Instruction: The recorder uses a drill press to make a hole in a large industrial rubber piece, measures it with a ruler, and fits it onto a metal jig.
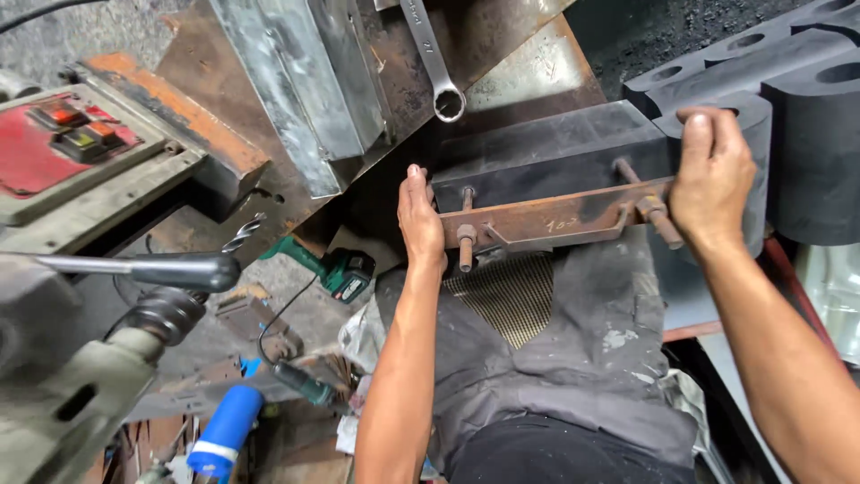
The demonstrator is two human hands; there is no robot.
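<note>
A black rubber block (546, 152) lies across my lap with a rusty steel bar (551, 220) clamped along its near side by two rusty bolts. My left hand (419, 220) is pressed flat against the block's left end, fingers pointing up. My right hand (712, 175) grips the block's right end, thumb over the top and palm against the bar's end near the right bolt (658, 220). The left bolt (466, 242) hangs down just right of my left hand.
A drill press head with handle (152, 269) and drill bit (244, 233) stands at left. A ring spanner (434, 58) lies on rusty plates above. Several black rubber blocks (806, 99) are stacked at right. A green power tool (336, 267) lies on the floor.
</note>
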